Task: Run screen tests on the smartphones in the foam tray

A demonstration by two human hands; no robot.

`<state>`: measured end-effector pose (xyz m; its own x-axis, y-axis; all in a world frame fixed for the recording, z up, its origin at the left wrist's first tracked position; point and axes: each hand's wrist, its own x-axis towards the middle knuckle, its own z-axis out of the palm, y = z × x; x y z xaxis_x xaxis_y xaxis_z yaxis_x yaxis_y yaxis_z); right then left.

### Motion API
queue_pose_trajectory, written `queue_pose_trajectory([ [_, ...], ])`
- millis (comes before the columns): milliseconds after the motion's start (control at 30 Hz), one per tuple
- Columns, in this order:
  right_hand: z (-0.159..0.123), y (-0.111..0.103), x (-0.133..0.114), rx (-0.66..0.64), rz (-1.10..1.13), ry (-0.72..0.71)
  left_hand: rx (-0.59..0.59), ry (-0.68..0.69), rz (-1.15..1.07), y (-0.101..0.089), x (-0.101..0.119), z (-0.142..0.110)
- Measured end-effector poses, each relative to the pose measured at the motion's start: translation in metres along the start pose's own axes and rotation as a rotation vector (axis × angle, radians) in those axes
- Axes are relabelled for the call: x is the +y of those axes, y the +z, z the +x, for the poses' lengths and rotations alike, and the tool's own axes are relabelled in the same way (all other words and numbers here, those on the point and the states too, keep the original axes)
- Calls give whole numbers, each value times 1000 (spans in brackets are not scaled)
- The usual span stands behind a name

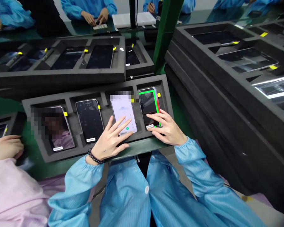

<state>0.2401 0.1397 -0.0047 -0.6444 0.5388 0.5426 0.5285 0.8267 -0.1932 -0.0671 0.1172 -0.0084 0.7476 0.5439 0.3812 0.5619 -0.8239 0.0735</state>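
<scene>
A black foam tray (90, 94) in front of me holds several smartphones in separate slots. My left hand (110, 138) has its fingers spread over the lower part of a lit smartphone (121, 105), whose pale screen shows a keypad and a green call button. Over the rightmost smartphone (146, 104) lies my right hand (165, 126), fingers apart, near its lower right edge. That screen is dark with a bright green band along its top and right, and some red. Two dark smartphones, one in the second slot (89, 118) and one far left (66, 135), carry white labels.
Behind the tray stands another foam tray (71, 75) of phones. Stacked foam trays (203, 78) rise at my right beside a green post (165, 31). A co-worker's hand (7, 146) rests at the left. Other people in blue sleeves work across the bench.
</scene>
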Motion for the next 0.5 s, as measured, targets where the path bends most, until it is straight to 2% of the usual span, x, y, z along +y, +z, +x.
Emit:
queue_pose_trajectory([
  [300, -17, -7, 6, 34, -15, 85, 107, -115, 15, -11, -3, -34],
  [400, -17, -5, 4, 153, 18, 189, 187, -165, 11, -8, 2, -34],
  [500, -16, 1, 1, 335, 16, 401, 298, -261, -7, -3, 9, -28],
])
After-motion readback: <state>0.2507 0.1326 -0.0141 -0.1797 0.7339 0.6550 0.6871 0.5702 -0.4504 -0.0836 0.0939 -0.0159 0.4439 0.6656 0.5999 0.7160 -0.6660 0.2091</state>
